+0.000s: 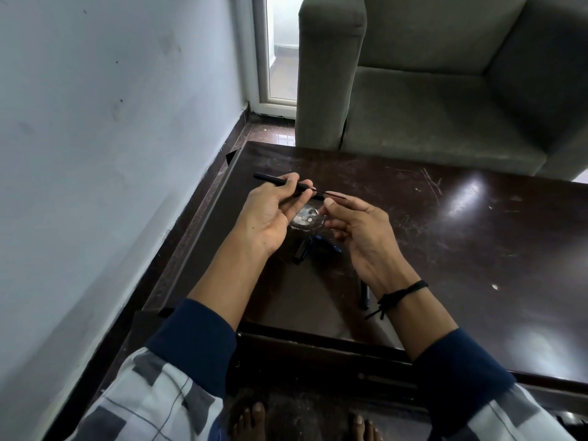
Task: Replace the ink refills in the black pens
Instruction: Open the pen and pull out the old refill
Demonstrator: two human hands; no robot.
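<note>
My left hand (pixel 273 211) pinches a slim black pen barrel (pixel 270 180) above the dark table, its back end pointing left. A thin ink refill (pixel 332 194) sticks out of the barrel's right end, and my right hand (pixel 356 230) grips that refill between thumb and fingers. Under my hands, a black pen part (pixel 300 253) and blue pieces (pixel 327 243) lie on the table. Another black pen (pixel 364 297) lies by my right wrist, partly hidden.
The dark glossy table (pixel 461 249) has a round pale patch (pixel 305 216) below my hands. A grey sofa (pixel 445 84) stands behind the table, a pale wall (pixel 111 138) runs close on the left. My bare feet (pixel 305 421) rest on the floor.
</note>
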